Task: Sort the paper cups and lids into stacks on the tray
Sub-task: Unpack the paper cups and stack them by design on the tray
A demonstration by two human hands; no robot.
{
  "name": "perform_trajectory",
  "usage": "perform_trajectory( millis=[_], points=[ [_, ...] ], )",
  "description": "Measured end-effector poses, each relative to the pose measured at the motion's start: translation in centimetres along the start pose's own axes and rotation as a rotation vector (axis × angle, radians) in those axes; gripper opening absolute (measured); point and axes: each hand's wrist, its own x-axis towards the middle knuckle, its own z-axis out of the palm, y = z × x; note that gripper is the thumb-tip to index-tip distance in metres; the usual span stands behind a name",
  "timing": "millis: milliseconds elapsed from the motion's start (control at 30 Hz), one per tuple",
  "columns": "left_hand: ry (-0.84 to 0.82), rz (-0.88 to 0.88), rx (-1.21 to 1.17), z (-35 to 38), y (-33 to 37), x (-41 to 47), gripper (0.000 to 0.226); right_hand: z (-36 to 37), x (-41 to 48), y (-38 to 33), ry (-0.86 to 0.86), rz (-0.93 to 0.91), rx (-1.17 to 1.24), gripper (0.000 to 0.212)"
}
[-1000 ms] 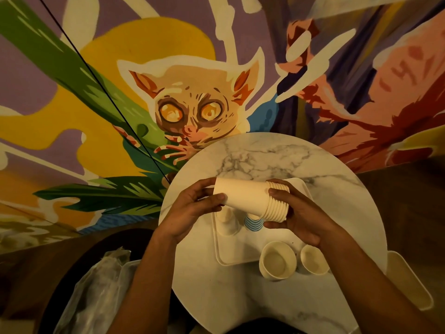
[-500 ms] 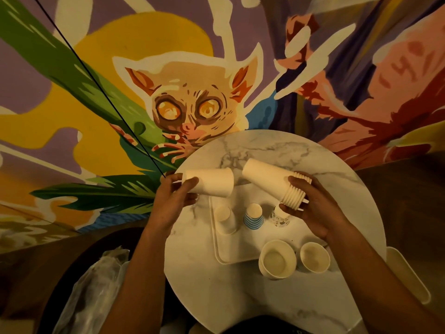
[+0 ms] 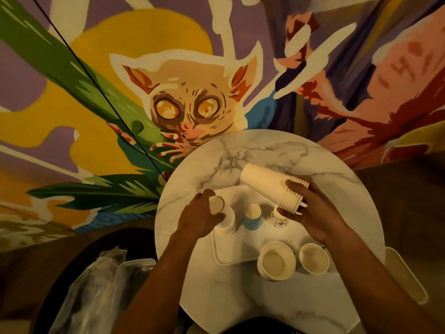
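On the round white marble tabletop (image 3: 240, 297) sits a pale rectangular plastic tray (image 3: 218, 251), and the step in hand looks like building the plain-cup stack at the tray's left end. The left hand (image 3: 199, 218) is wrapped around a single plain cream paper cup (image 3: 220, 208), held bottom-up, and sets it on an upside-down plain cup or short stack (image 3: 226, 226) standing there; whether the two are fully nested I cannot tell. The right hand (image 3: 313, 213) grips a long sleeve of nested cream paper cups (image 3: 269, 186) at its ribbed rim end, the sleeve tilted over the far side of the tray with its closed end pointing far and left.

Just right of the left stack stands an upturned blue-striped paper cup (image 3: 252, 216), and beside that a small white patterned paper cup (image 3: 279, 218), partly hidden under the sleeve. Two open cream paper bowls, a larger one (image 3: 276, 260) and a smaller one (image 3: 314, 258), rest at the tray's near right edge. No lids are plainly visible.

The next move probably calls for the left hand to press the cup squarely down until it seats, let go, then reach back to the sleeve's closed end while the right hand holds the rims firm, so only one cup slides off. A skewed placement could tip the small stack.
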Motion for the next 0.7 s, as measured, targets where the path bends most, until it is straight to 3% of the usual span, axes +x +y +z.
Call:
perform_trajectory(
  millis=[267,333,533,700],
  points=[
    [-0.042,-0.011,-0.055,0.6,0.2,-0.1,0.088,0.3,-0.6,0.3,-0.079,0.059,0.0,0.063],
    [-0.049,-0.005,-0.228,-0.4,0.7,-0.6,0.087,0.3,-0.7,0.3,-0.097,0.071,-0.022,0.062],
    [-0.276,0.06,-1.079,-3.6,2.6,-3.0,0.07,1.0,-0.9,0.5,-0.196,0.148,-0.032,0.061],
    [-0.137,0.017,-1.239,-3.6,3.3,-3.8,0.059,2.3,-1.6,0.4,-0.275,0.156,-0.1,0.053]
  ],
)
